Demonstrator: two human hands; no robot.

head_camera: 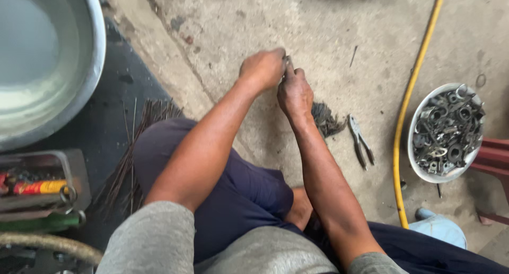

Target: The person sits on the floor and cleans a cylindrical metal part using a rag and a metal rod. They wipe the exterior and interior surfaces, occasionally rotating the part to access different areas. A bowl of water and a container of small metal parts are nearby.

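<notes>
My left hand [263, 68] and my right hand [294, 92] meet over the concrete floor, fingertips pinched together on a small dark metal piece [286, 59] that is mostly hidden between them. Just right of my right hand lies a pile of short dark wire pieces [326, 120]. A pair of pliers [360, 141] rests on the floor beside that pile. My knees in dark blue trousers [233, 194] are below my forearms.
A white bowl [416, 168] full of dark metal rings and fittings stands at the right. A yellow hose [408, 94] runs down the floor beside it. A large metal basin [85, 88] sits top left, long thin rods [127, 168] under my left knee, a metal tray [74, 162] at left.
</notes>
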